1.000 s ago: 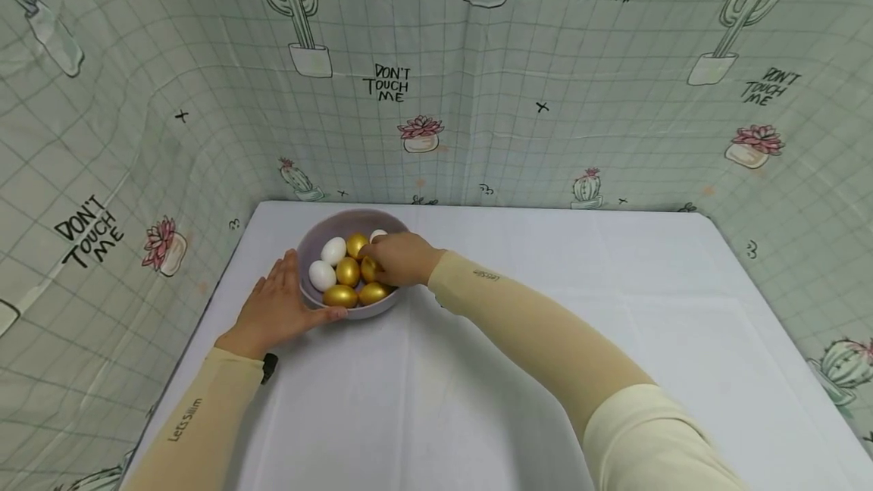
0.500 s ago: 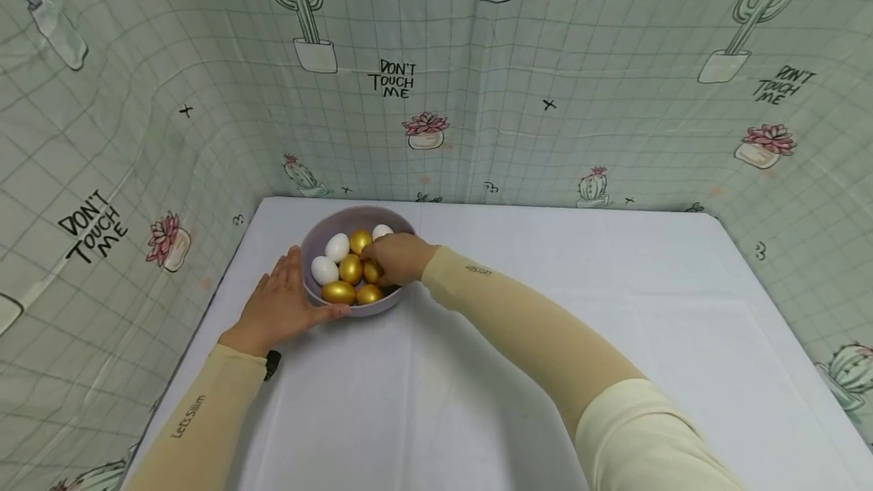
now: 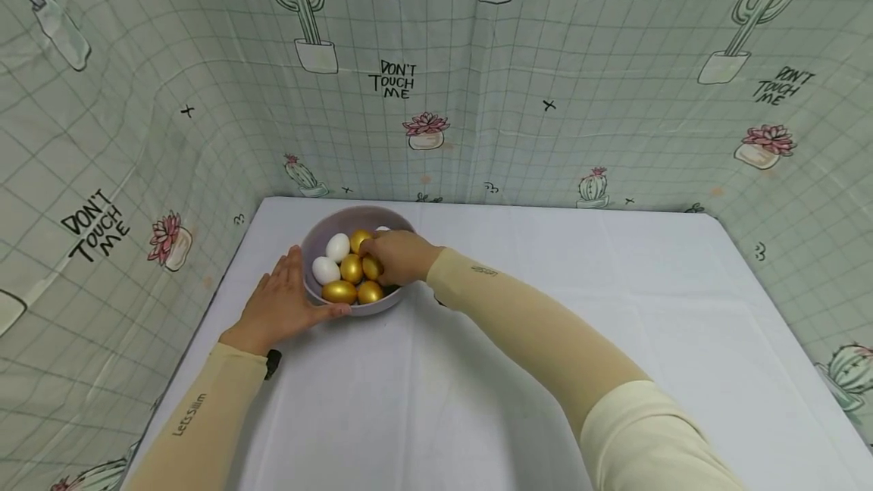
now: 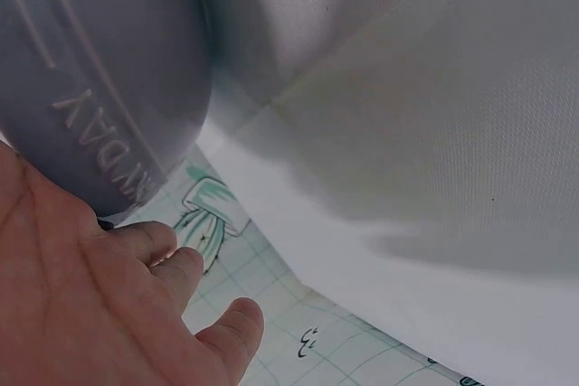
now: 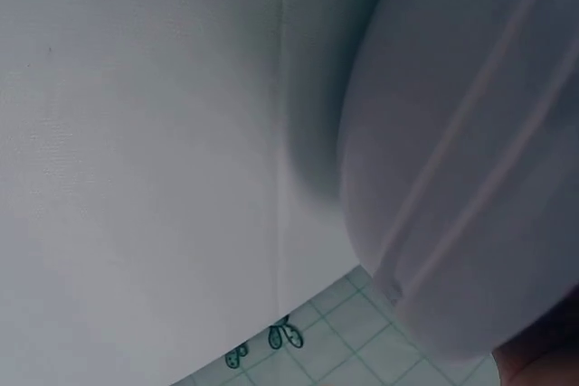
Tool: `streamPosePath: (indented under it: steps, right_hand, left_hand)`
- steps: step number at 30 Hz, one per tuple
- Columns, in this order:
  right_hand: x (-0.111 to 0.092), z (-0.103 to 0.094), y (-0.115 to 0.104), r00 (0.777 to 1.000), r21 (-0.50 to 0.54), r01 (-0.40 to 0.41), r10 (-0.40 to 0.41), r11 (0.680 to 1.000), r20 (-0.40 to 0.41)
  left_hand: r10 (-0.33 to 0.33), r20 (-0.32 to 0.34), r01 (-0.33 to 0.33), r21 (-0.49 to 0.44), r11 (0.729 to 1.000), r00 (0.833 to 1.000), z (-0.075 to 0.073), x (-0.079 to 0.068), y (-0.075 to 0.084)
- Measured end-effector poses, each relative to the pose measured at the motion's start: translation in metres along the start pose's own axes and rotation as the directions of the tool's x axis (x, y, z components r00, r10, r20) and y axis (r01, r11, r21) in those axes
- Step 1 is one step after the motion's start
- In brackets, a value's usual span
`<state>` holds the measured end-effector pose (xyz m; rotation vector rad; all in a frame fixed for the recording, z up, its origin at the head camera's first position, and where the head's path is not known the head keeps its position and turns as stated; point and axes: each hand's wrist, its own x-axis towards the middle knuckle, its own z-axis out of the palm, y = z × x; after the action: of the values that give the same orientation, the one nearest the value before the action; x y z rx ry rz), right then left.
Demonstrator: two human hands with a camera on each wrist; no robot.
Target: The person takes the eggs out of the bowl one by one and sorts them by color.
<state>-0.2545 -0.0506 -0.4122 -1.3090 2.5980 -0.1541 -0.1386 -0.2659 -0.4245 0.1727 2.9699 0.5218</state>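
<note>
Touching the lilac bowl [image 3: 361,217] on the tabletop [image 3: 614,271], the left hand [image 3: 276,308] is spread; the right hand [image 3: 401,257] dips into the bowl at a golden egg [image 3: 372,267], its grip impossible to tell.

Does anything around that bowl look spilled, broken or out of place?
Nothing stands out: the round mauve bowl sits upright on the white cloth-covered table, and the glossy gold eggs and plain white eggs in view are inside, no cracks visible.
</note>
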Motion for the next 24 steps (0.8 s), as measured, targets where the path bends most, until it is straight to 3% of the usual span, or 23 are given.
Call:
streamPosePath:
  steps: [8, 14, 19, 24]
  right_hand:
    - [-0.012, -0.014, 0.002, 0.998, -0.005, 0.015, -0.015, 1.000, -0.054]
    - [-0.033, -0.031, 0.011, 0.993, 0.021, 0.003, 0.000, 1.000, -0.122]
    - [-0.059, -0.048, 0.029, 0.979, 0.054, -0.020, 0.030, 0.998, -0.202]
    - [-0.086, -0.052, 0.058, 0.964, 0.087, -0.087, 0.106, 0.992, -0.244]
  left_hand:
    - [0.007, 0.009, -0.007, -0.012, 1.000, 1.000, -0.001, 0.000, 0.003]
    - [0.007, 0.020, -0.007, -0.022, 1.000, 1.000, 0.000, 0.000, 0.002]
    - [0.001, 0.029, -0.001, -0.023, 1.000, 1.000, 0.000, 0.001, 0.001]
    - [0.005, 0.033, -0.004, -0.029, 1.000, 0.999, 0.000, -0.001, 0.000]
